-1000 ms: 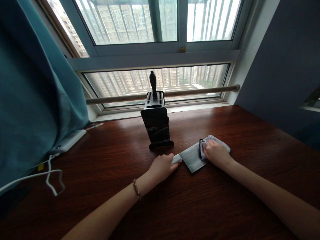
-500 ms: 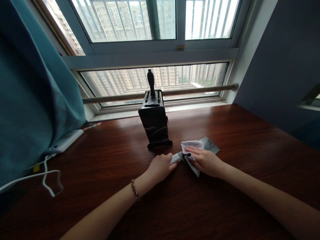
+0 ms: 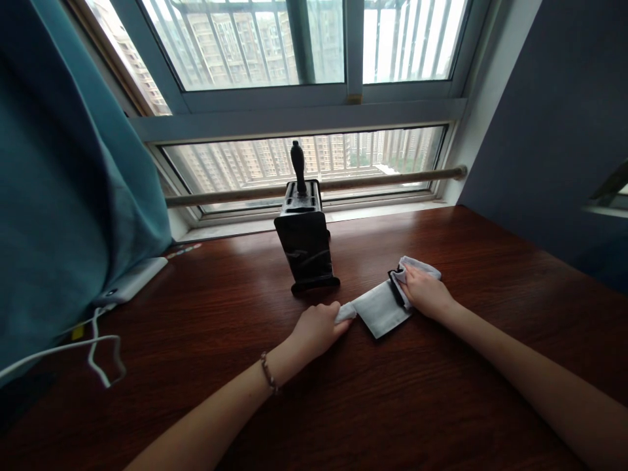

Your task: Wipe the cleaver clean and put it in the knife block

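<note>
My left hand [image 3: 316, 330] is closed around the pale handle of a cleaver [image 3: 381, 309], whose broad grey blade points to the right, low over the table. In my right hand [image 3: 426, 293] is a bunched white cloth [image 3: 422, 267] with a dark edge, pressed over the far end of the blade. The cloth and fingers hide that end. Just beyond my left hand stands a black knife block [image 3: 305, 248], with one dark-handled tool [image 3: 297, 163] upright in its top slots.
The reddish-brown wooden table [image 3: 235, 275] reaches to a barred window [image 3: 304, 157]. On the left are a blue curtain [image 3: 59, 196], a white power strip [image 3: 137, 280] and a loose white cable [image 3: 95, 360]. A dark wall [image 3: 549, 144] bounds the right.
My right hand and the cloth have slid rightwards along the blade to its far end, uncovering the part nearer the handle. My left hand keeps its grip in nearly the same place.
</note>
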{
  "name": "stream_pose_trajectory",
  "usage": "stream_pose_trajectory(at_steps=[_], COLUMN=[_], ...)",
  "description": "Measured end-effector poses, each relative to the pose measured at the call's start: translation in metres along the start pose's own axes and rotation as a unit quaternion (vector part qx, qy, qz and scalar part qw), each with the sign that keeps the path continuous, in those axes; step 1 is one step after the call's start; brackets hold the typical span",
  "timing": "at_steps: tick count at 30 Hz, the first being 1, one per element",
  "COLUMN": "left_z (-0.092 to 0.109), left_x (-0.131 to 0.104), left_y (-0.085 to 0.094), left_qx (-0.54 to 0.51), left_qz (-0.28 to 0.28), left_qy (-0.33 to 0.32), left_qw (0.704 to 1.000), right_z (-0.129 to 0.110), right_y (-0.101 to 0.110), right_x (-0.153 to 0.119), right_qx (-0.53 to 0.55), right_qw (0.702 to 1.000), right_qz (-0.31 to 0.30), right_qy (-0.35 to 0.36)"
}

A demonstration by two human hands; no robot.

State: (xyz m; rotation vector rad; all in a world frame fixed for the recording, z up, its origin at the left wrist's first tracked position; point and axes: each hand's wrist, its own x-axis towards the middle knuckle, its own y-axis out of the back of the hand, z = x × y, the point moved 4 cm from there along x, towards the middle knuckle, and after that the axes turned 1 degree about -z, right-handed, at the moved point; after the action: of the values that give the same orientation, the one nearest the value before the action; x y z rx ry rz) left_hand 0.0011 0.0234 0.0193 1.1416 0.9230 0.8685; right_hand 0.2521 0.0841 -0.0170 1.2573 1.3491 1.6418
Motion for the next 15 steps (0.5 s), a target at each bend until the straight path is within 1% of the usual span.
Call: stream_pose_trajectory(at_steps=[4, 8, 10, 12, 15], left_z=[0.000, 0.000, 0.000, 0.000, -0.001], left_x=[-0.001, 0.000, 0.000, 0.000, 0.000], left_y=[0.000, -0.001, -0.001, -0.002, -0.004], left_qx=[0.006, 0.013, 0.015, 0.019, 0.016], left_qz=[0.002, 0.006, 0.009, 0.011, 0.010], left_qy=[0.001, 0.004, -0.001, -0.003, 0.001], left_qw=[1.000, 1.000, 1.000, 1.000, 1.000], right_z=[0.002, -0.008, -0.020, -0.036, -0.062], right_y=[-0.008, -0.008, -0.004, 0.002, 0.013], right_x=[0.001, -0.002, -0.005, -0.011, -0.021], right_qx=[-0.017, -0.017, 0.000, 0.035, 0.102], right_qw=[1.000, 0.999, 0.997, 0.989, 0.966], right_qz=[0.006, 0.019, 0.027, 0.034, 0.032], right_qy=[0.015, 0.037, 0.077, 0.139, 0.234])
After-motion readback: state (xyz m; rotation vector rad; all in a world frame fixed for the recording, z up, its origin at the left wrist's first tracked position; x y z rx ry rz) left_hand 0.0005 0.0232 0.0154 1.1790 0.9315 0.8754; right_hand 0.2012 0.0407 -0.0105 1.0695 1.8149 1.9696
